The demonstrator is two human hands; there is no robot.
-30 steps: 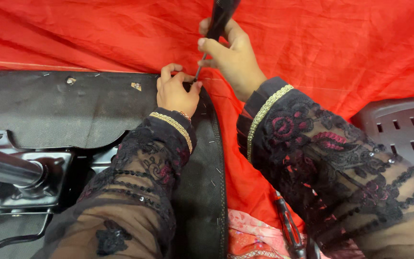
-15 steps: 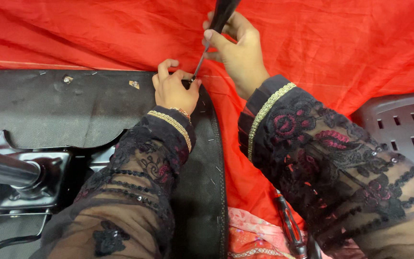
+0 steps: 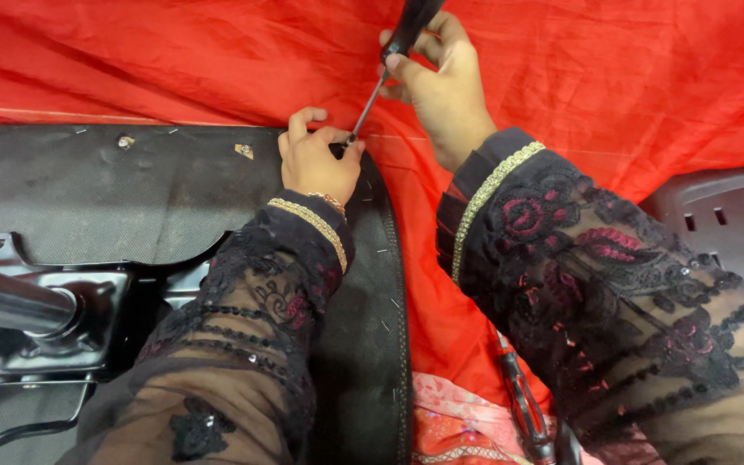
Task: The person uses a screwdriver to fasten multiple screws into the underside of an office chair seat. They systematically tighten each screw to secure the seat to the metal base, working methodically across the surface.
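We're looking down at the upturned chair seat (image 3: 88, 198), its black fabric underside facing us, and all the action sits at its far right corner. The left hand (image 3: 316, 159) presses down right there, fingers curled together and pinching the fabric at the seat's edge, thumb tucked beside the tool tip. The right hand (image 3: 441, 86) comes in from above, fingers wrapped tight around the dark handle of the screwdriver (image 3: 385, 69), and the thin shaft slants down and left until its tip meets the seat edge just beside the left fingertips. Hands are close here, barely a gap between them.

Along the right edge of the seat we see a stitched border (image 3: 402, 301) with small staples (image 3: 385, 251) dotted just inside it. More staples and a scrap of pale debris (image 3: 244, 151) lie along the far edge, well left of the hands. The metal bracket (image 3: 62, 301) and grey steel tube (image 3: 6, 301) fill the near left part of the seat, well apart from the working corner.

Red cloth (image 3: 630, 77) spreads wide beyond the far edge and to the right, open room there. A grey slotted plastic piece (image 3: 725, 220) sits at the right, and a second dark tool (image 3: 523, 405) lies on the cloth near the seat's right edge, under the right sleeve.
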